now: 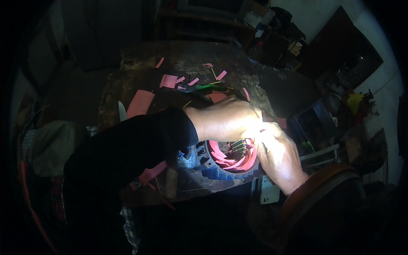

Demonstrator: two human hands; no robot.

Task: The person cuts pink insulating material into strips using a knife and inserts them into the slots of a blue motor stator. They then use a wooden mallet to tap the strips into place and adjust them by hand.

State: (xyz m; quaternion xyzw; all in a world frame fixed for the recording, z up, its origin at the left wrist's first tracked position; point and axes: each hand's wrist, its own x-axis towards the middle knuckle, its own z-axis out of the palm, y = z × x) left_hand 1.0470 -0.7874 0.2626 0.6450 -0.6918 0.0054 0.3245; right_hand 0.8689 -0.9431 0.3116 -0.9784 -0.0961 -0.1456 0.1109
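A round, finned blue-grey metal housing (229,173), which looks like a motor stator, rests at the table's near edge. Pink paper strips (246,163) line its inner ring, and thin yellowish sticks or strips (239,147) show in its hollow. Across the far side of the ring reaches my left hand (236,121), its fingers curled in. My right hand (278,148) comes in over the right rim with bent fingers pressed together. Both sets of fingertips meet at the upper right of the ring, where glare hides whatever they pinch.
Green-handled pliers (208,87) lie beyond my left hand among pink paper scraps (169,80). A larger pink sheet (140,103) is at left, beside a knife blade (122,111). The dark wooden table (187,59) has worn edges. Crates and clutter (316,121) stand at right.
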